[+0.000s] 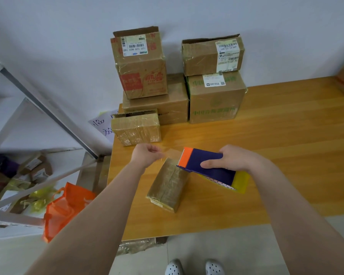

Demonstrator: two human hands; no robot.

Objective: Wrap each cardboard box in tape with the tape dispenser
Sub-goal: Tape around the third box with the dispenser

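over the box (pixel 167 185), left hand (pixel 146 154) in pinch on tape (pixel 172 152), right hand (pixel 232 157) around dispenser (pixel 197 156)

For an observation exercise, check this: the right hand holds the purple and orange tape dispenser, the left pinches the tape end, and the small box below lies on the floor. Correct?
One error: the head view shows the small box lying on the wooden table, not the floor. The right hand holds the tape dispenser and the left hand pinches the tape end.
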